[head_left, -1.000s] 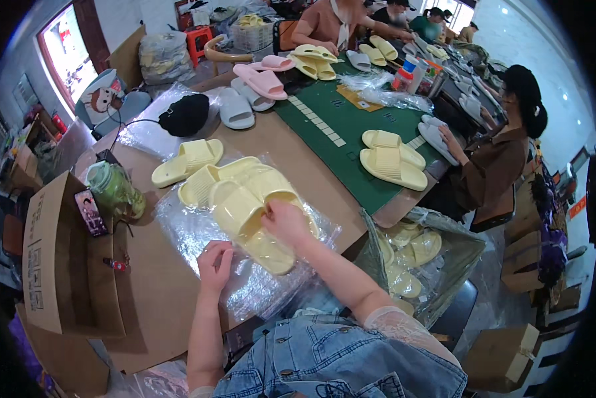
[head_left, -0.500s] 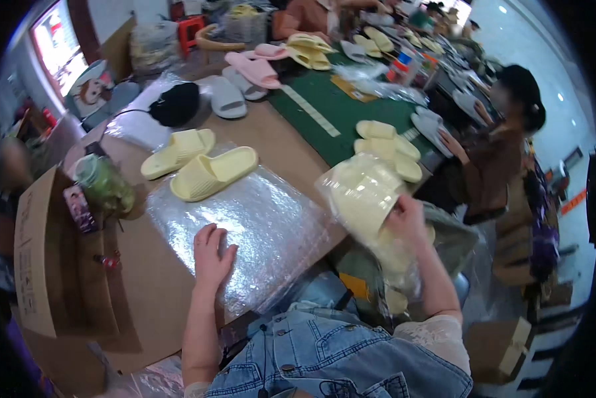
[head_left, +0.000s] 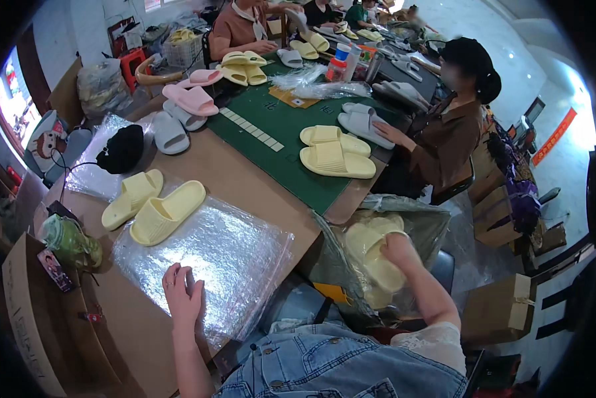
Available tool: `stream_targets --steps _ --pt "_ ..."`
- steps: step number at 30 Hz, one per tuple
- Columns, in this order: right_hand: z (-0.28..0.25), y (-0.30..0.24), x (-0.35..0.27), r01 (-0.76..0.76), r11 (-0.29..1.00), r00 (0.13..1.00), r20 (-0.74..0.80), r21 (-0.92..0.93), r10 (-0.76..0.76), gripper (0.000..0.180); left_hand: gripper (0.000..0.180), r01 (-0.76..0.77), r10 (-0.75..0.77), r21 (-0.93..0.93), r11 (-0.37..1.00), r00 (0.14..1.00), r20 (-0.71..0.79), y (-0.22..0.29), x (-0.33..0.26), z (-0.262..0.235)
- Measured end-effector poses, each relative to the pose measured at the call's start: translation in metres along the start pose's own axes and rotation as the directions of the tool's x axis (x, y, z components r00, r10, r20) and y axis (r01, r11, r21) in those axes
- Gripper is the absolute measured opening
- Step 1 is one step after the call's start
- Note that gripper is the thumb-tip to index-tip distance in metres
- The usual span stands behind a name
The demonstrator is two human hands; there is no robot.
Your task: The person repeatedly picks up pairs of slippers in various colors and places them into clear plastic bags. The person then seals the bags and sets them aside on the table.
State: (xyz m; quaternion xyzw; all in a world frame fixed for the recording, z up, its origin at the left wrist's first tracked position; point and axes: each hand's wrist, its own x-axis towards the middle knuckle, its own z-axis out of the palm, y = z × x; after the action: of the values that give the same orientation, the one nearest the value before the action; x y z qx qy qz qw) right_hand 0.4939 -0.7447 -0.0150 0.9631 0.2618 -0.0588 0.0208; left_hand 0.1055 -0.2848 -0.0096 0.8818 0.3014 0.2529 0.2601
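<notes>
My left hand [head_left: 182, 292] lies with fingers apart on a stack of shiny clear plastic bags [head_left: 238, 239] on the table. Just beyond it, a pair of pale yellow slide slippers rests on and beside the stack: one slipper [head_left: 168, 213] on the bags, the other [head_left: 133, 198] to its left. Down at my right, my right hand [head_left: 400, 252] is inside a large grey-green plastic sack [head_left: 324, 255], its fingers curled on the edge of a bagged pair of yellow slippers [head_left: 379, 262]. More yellow slippers show beneath; my fingertips are partly hidden.
Yellow slippers [head_left: 337, 159] lie on the green mat [head_left: 245, 116], near a co-worker [head_left: 454, 132] handling grey slippers [head_left: 367, 125]. At left are pink slippers [head_left: 192, 99], a black cap [head_left: 121, 148], a green jar [head_left: 72, 242] and an open cardboard box [head_left: 29, 318].
My right hand has lowered the bagged yellow slippers from above the table's edge into the sack. The view has swung to the right; my left hand stays on the plastic bags.
</notes>
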Motion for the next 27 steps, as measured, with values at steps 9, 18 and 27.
stream_targets --steps 9,18,27 --pt "0.099 0.001 0.142 -0.33 0.934 0.902 -0.244 0.139 0.355 0.023 0.039 -0.015 0.015 0.005 1.0 1.0 -0.021 -0.001 0.004 0.001" --pt "0.129 -0.018 0.138 -0.236 0.971 0.936 -0.274 -0.028 0.22 0.021 0.037 -0.046 0.047 0.022 0.999 0.998 -0.048 -0.003 0.002 0.001" --pt "-0.037 -0.075 0.095 -0.189 0.962 0.843 -0.47 0.197 0.262 0.018 0.038 -0.035 0.036 0.026 0.999 0.999 -0.037 -0.004 0.001 0.0"
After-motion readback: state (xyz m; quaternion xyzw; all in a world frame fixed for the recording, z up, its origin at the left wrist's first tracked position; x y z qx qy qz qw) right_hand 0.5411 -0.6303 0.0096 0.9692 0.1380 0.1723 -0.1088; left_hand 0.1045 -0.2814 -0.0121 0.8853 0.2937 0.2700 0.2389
